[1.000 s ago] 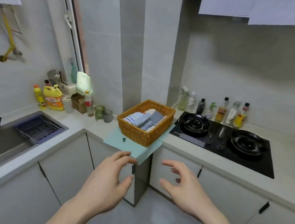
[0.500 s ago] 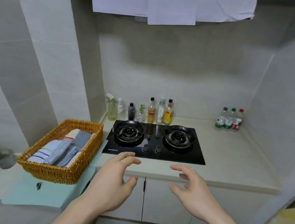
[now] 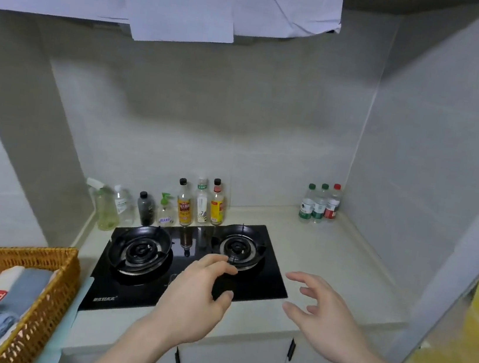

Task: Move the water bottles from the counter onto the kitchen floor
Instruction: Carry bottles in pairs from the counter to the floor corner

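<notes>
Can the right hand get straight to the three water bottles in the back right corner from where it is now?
Probably yes. The right hand is open and empty over the counter's front edge, and the bare counter between it and the water bottles holds nothing. They stand well back in the corner, so a long forward reach seems needed.

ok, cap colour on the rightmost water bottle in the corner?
Red cap, on the rightmost water bottle; the other two are green. Head view.
</notes>
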